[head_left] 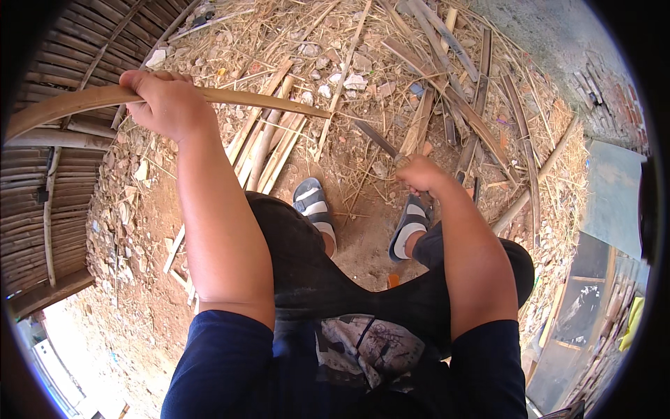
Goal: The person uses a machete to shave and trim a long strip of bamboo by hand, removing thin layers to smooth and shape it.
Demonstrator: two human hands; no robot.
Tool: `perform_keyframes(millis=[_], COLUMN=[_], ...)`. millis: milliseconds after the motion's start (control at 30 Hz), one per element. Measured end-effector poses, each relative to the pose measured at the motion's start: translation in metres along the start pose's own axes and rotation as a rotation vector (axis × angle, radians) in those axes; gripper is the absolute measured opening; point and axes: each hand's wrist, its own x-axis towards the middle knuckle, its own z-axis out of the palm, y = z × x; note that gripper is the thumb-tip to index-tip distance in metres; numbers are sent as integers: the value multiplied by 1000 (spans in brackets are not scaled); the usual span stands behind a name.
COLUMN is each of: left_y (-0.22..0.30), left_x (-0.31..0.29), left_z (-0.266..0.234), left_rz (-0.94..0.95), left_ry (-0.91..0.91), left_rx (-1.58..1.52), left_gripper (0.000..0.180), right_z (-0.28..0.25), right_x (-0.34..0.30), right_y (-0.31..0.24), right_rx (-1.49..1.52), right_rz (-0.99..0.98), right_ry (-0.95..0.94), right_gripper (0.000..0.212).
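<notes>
My left hand is closed around a long bamboo strip, which runs from the far left edge across to a tip near the middle. My right hand grips the handle of a knife whose dark blade points away and to the left. A gap lies between the blade and the strip's tip. The knife's handle is mostly hidden in my fingers. Below the strip, several split bamboo pieces lie on the ground beside my left foot.
Dark bamboo pieces are heaped at the far right. Straw, stones and shavings cover the dirt floor. A bamboo slat wall stands on the left, a grey wall at the far right. My sandalled feet are between my hands and knees.
</notes>
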Motion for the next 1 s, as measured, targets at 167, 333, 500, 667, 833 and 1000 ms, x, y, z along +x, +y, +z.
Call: perform_keyframes(millis=[167,333,500,667,833,1000], left_y=[23,64,130,189,207,176], left_x=[0,-24,-29,-9,18,45], left_z=[-4,10,7,-54,-163,-274], left_rz=[-42,87,226,237,162,-24], left_ry=[94,-17,39,274,533,861], left_rx=[-55,-145,-256,-219,-146,65], left_gripper=[27,23,20,31,35,50], right_z=[-109,-151,-161,-166,-169,-171], right_x=[-107,-157,-156,-162,-161,-156], right_y=[-47,-4,37,60,79,84], right_rx=[-370,-177,-6,68,30,15], right_rz=[-124,-147,-176,-193,-160,-133], right_ry=[141,223,356,272,240,228], right_gripper=[60,63,72,65,33,35])
